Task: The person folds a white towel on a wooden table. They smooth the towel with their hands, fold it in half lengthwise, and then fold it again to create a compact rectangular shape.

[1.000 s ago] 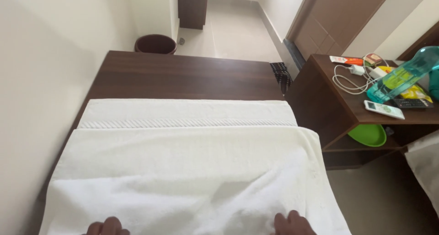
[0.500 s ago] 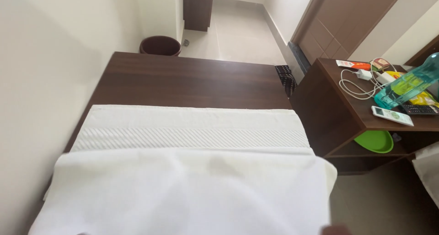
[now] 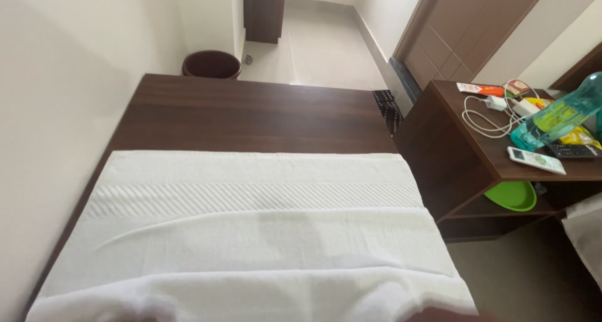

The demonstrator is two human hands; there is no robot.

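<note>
Since a second ago both hands have dropped below the frame edge; I can't tell their grip. White towel, woven ribbed band, lies flat on dark wood-grain table, near fold blurred and cut off. Green bowl sits far right, partly hidden under the shelf.

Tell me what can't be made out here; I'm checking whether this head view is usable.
- Hands: cut off by the bottom edge of the head view; only a dark sliver shows past the white towel.
- Green bowl: half hidden under the side table.
- Remote: buttons too small.
- Bin: inside not visible.
</note>
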